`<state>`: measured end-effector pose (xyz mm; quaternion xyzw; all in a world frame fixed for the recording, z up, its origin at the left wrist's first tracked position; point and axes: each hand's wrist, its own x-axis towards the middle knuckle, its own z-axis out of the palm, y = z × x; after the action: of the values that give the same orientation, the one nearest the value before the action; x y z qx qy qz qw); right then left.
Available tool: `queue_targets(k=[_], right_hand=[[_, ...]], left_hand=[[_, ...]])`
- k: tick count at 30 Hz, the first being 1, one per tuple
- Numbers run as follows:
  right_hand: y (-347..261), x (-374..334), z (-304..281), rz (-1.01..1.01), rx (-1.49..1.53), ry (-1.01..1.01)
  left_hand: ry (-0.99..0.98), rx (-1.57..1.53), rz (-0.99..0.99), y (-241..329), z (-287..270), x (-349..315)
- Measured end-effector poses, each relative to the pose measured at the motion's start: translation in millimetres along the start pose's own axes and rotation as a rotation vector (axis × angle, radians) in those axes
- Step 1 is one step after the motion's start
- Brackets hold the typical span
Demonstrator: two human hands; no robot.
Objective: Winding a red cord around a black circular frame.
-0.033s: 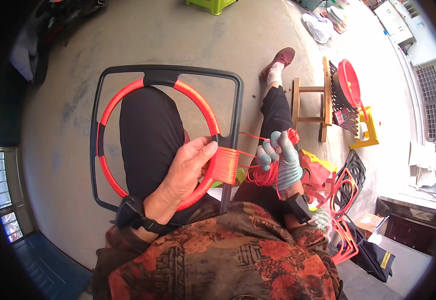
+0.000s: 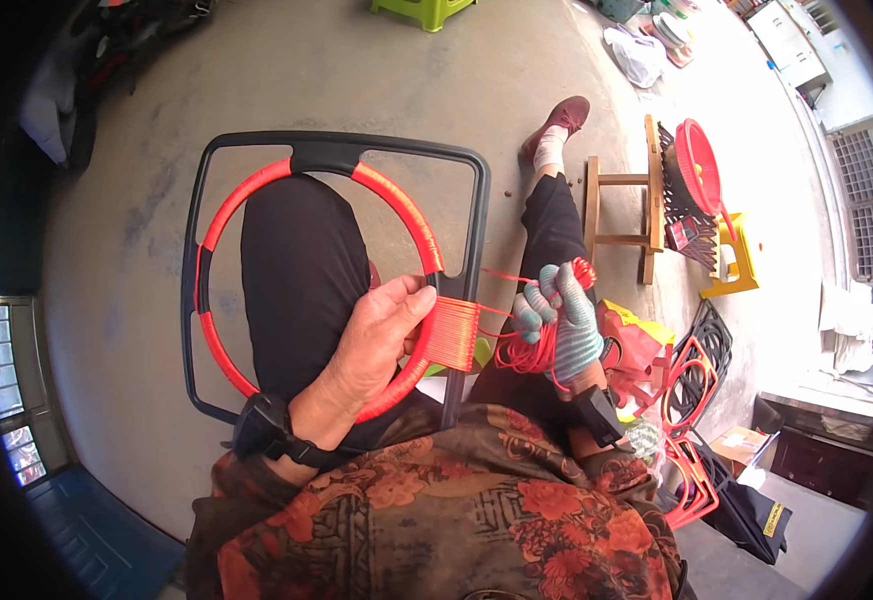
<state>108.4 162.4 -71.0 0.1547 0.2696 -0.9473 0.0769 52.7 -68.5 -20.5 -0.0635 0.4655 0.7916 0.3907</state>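
A black square frame with rounded corners lies over my left thigh. Inside it is a ring wrapped in red cord, with short black stretches left bare. My bare left hand grips the right side of this ring, thumb on top. Beside the thumb, a broad block of tightly laid red cord joins ring to frame side. Strands run from it to my right hand, which wears a grey-green striped glove. Its fingers are closed round a bundle of red cord, with loops hanging below and a tuft sticking out above.
To the right stand a wooden stool, a red basin and a yellow stool. Red frames and a black coil lie near my right elbow. A green stool is at the far edge.
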Motion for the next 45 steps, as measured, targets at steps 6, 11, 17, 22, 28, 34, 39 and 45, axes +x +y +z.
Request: queue_targets(k=[6,11,17,22,28,34,39,45], right_hand=[[-36.1,7.3,11.7,-0.156,-1.352,0.269],[-28.3,12.7,83.4,-0.977,-1.969,0.254],[-7.2,7.5,117.5,-1.235,-2.111,-0.338],[-7.3,12.5,69.6,-0.124,-0.919,0.118],[-5.7,21.9,41.5,0.166,-0.708,-0.047],[21.2,19.6,27.8,-0.050,-1.106,-0.076],[-33.2,-20.2,36.8,-0.449,-0.945,0.121],[-107.0,-94.5,-54.0,-0.591,0.119,-0.007]], left_hand=[[0.036,0.062,0.096,-10.3,-7.4,6.2],[0.137,0.058,0.201,1.4,1.2,1.0],[0.181,0.078,0.354,-0.1,0.8,-1.3],[0.225,0.242,0.385,-14.4,-10.8,6.8],[0.198,0.080,0.311,-10.2,-6.4,6.0],[0.087,-0.011,0.221,-4.0,-0.5,3.5],[0.116,0.072,0.194,-3.3,-1.8,0.2],[0.118,0.027,0.217,-3.2,1.9,1.9]])
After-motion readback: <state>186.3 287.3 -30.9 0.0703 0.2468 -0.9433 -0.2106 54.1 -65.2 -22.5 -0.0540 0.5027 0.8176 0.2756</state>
